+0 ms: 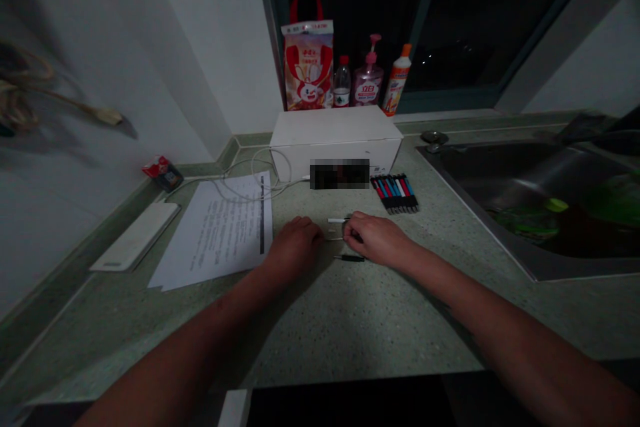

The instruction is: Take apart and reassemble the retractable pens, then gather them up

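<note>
Pen parts (336,238) lie on the speckled green countertop (350,327), out in front of the white cardboard box (335,137), between my hands. Three pieces: white tube (336,220) farthest out, thin metal piece (332,238) in the middle, black pen barrel (349,257) closest to me.

Left hand (295,247) is on the counter, front-left of the box. Fingers loosely curled, nothing visible in them, tips just beside the metal piece.

Right hand (375,237) is front-right of the box. Fingers curled down over the inner ends of the tube and metal piece. Contact is hidden, so I can't tell if they're gripping anything.

Row of assembled pens (394,193) lies side by side just off the box's front right corner. Printed sheet (215,233) is front-left of the box, white cable (255,177) running over it. White flat board (135,237) is further left of the box, red packet (163,173) behind it. Steel sink (525,207) is right of the box. On the sill behind the box: red-handled bag (307,60), water bottle (343,83), pump bottle (369,73), orange-capped bottle (397,80).
</note>
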A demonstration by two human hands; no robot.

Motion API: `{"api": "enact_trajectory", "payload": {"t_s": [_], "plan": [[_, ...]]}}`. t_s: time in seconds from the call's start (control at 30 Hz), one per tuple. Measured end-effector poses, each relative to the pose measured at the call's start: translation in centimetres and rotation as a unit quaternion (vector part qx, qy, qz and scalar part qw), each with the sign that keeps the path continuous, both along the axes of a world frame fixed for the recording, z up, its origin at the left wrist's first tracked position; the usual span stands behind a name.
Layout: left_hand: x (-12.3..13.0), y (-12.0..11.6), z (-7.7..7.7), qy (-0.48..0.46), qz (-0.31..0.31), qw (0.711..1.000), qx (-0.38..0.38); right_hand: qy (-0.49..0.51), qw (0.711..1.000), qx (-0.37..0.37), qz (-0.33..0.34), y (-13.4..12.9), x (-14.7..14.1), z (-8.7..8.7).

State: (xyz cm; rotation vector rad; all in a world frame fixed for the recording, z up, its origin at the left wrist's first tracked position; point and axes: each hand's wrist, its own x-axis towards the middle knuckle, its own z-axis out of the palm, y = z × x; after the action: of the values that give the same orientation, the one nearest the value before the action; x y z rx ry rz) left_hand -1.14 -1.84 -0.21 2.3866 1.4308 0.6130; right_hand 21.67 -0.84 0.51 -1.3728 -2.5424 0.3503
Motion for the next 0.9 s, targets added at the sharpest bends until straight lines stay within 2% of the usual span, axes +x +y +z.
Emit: {"api": "enact_trajectory", "payload": {"t_s": [0.33,0.53,0.73,0.9], "plan": [[-0.1,-0.3,0.3,-0.024,0.015,1.0,0.014,0.006,1.0,0.003,-0.002,0.0,0.0,0.0],[0.7,-0.5,0.3,-0.047,-0.001,0.999,-0.005,-0.001,1.0,-0.008,-0.004,-0.2,-0.5,0.1],[1.6,-0.6,-0.3,0.005,-0.014,1.0,0.013,0.003,1.0,-0.019,0.0,-0.3,-0.9,0.1],[1.9,-0.1,-0.2,-0.001,0.016,0.999,0.033,0.059,0.998,0.025,-0.03,0.0,-0.5,0.2]]}}
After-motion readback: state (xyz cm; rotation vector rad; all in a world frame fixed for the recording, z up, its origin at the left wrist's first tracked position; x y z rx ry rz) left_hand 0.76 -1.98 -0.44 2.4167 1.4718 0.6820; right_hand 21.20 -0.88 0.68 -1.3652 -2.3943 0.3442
